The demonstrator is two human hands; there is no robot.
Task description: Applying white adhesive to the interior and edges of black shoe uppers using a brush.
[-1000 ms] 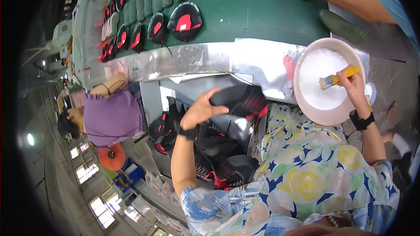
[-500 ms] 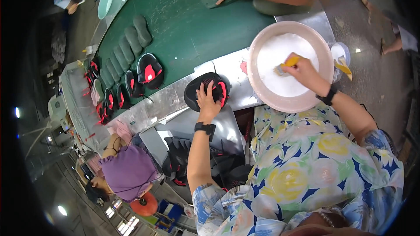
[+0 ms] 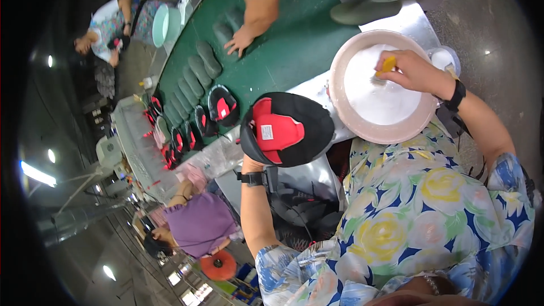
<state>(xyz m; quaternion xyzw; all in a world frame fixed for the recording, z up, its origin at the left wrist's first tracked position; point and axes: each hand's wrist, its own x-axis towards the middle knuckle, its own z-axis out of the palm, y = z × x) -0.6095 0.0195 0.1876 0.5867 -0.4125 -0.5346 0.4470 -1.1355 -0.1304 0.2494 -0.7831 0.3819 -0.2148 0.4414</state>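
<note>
A black shoe upper [image 3: 314, 127] with a red inner lining and a white label is held up with its opening facing me. My left hand [image 3: 251, 164] grips it from behind, and the upper hides most of the fingers. Over the wide pink basin [image 3: 338, 102], my right hand [image 3: 416, 71] pinches a brush [image 3: 389, 64] by its yellow handle. The brush's bristles point down at the white liquid [image 3: 379, 105] in the basin, and whether they touch it I cannot tell.
Several grey-green soles [image 3: 192, 83] and black-red uppers [image 3: 222, 105] lie on the green belt [image 3: 283, 51]. Across it a co-worker's hand [image 3: 241, 39] touches a sole. A long grey-green piece [image 3: 365, 10] lies beyond the basin. Below my left arm are dark uppers [image 3: 306, 212]. A person in purple [image 3: 198, 221] sits at left.
My left hand has lifted the black upper off the metal edge and turned its red opening toward me. My right hand has raised the brush slightly. The co-worker's hand has shifted left along the belt.
</note>
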